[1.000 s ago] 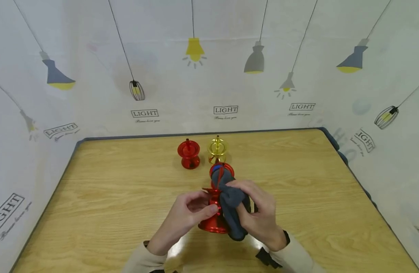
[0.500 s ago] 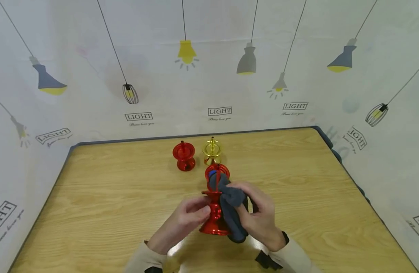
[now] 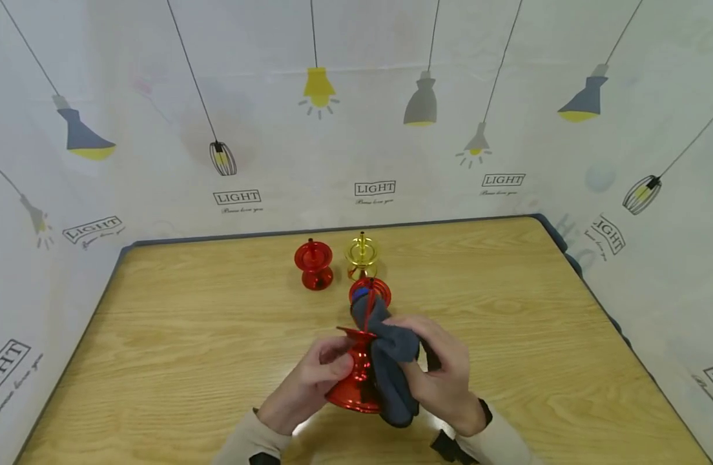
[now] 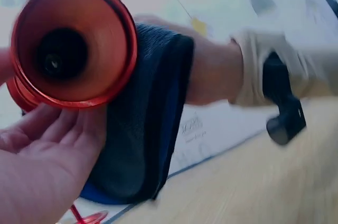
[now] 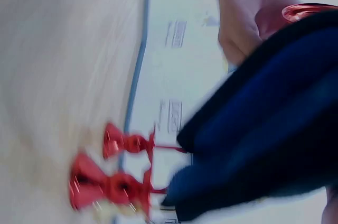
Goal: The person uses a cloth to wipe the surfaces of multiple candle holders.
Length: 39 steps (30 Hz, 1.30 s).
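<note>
My left hand grips a shiny red candlestick by its waist, thumb toward me. The candlestick is raised off the table and slightly tilted, its thin spike pointing up. In the left wrist view the hollow underside of its base faces the camera. My right hand pinches a dark blue-grey cloth, which lies against the candlestick's right side and hides part of it. In the right wrist view the cloth covers most of that hand.
Just beyond the hands stands a second red candlestick, partly hidden by the cloth. Farther back stand another red candlestick and a gold one, side by side. The wood table ends at a lamp-patterned backdrop.
The held candlestick has dropped a little toward me and tilted, its base swinging left. The cloth has moved down along its right side. Standing candlesticks stay in place; the head view has shifted slightly.
</note>
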{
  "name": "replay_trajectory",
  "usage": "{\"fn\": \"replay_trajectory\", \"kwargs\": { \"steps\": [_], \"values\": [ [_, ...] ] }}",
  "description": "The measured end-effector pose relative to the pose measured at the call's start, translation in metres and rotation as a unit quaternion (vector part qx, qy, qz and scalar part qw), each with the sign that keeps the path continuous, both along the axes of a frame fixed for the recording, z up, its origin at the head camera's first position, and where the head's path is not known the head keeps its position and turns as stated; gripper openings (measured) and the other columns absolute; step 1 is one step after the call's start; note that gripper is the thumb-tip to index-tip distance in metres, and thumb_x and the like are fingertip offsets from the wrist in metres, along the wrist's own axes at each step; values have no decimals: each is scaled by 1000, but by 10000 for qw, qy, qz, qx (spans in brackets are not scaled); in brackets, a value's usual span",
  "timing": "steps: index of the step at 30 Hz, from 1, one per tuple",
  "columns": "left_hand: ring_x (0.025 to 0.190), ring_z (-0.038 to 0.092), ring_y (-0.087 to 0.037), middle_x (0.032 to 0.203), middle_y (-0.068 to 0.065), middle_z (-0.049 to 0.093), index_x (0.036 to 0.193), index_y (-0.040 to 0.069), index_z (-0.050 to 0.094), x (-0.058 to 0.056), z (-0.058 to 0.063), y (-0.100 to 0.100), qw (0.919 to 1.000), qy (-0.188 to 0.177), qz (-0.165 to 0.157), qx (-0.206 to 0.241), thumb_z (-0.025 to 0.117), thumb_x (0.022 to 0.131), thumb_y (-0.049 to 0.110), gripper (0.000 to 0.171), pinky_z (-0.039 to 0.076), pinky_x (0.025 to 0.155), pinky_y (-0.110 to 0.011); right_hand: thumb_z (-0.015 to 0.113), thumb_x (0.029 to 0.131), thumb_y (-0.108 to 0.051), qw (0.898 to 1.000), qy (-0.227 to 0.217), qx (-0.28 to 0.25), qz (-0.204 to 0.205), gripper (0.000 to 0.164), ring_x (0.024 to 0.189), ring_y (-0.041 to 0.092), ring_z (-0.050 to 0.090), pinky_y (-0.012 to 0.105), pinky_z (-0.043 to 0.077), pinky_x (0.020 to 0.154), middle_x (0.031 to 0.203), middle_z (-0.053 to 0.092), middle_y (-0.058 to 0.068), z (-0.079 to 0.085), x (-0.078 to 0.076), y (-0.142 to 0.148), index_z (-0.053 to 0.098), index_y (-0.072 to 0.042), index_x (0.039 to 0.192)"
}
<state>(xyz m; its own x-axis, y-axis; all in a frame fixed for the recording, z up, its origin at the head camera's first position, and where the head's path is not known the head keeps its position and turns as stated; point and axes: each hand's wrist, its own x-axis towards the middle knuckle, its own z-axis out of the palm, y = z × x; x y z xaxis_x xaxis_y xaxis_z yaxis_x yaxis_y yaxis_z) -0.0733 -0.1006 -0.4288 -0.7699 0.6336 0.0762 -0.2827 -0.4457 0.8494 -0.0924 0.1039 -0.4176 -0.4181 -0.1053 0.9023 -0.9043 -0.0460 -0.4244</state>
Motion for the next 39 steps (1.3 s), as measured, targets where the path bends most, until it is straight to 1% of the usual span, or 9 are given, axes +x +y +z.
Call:
{"fn": "replay_trajectory", "kwargs": {
  "steps": [4,6,8,12,15,19,30,34,39],
  "values": [
    [104,69,-9,114,3,73,129,16,65,1,0,-5,9974,-248,-178,656,59,102,29,31,56,94,-28,72,89,7,9933,-960,-435,464,28,108,22,69,29,56,94,115,71,18,-4,2,4,65,14,115],
    [105,68,-9,115,2,73,130,13,65,0,3,-7,9983,143,375,432,59,103,25,30,55,96,-27,72,88,8,9891,-1308,-545,391,29,111,21,67,29,54,97,118,69,16,-3,2,9,66,13,116],
    [109,67,-10,118,2,72,129,9,64,-2,7,-10,9893,812,1206,-119,61,102,18,29,54,97,-27,72,88,8,9867,-1505,-535,297,29,111,21,65,29,54,98,118,68,15,-2,4,13,67,11,116],
    [110,66,-10,118,4,70,125,-4,65,-7,15,-11,9305,2076,2700,-1348,70,94,2,32,54,97,-26,75,87,4,9902,-1349,-337,124,28,103,17,68,24,57,90,111,71,13,-1,10,13,70,10,114],
    [109,67,-12,119,2,69,123,-7,65,-6,18,-5,9034,2473,3050,-1722,74,88,-6,36,56,94,-28,77,87,-1,9947,-1011,-187,25,29,100,14,72,23,58,86,106,74,17,-3,13,7,69,12,112],
    [101,69,-12,117,-2,69,124,-3,63,0,19,4,9008,2435,3115,-1796,76,86,-5,40,58,88,-28,77,88,-2,9968,-727,-289,155,28,102,14,72,26,58,89,104,74,20,-9,14,-1,66,14,108],
    [109,65,-11,120,3,70,127,-9,61,2,10,1,9384,2260,2334,-1173,68,96,4,34,56,92,-27,72,84,15,9704,-1993,-1048,874,20,106,21,71,32,61,86,114,72,12,-22,11,0,69,7,102],
    [108,63,-11,116,-4,68,121,-7,65,3,12,2,9256,2335,2512,-1600,67,95,0,27,54,88,-27,71,82,20,9654,-2246,-1064,788,25,105,21,71,33,61,86,113,72,13,-24,12,0,71,5,102],
    [98,68,-15,108,-10,72,115,3,70,9,21,9,8885,2193,3135,-2533,73,92,4,23,58,86,-27,71,80,22,9668,-2289,-1040,453,26,105,21,72,35,60,88,111,73,14,-25,14,-1,71,6,100]
  ]
}}
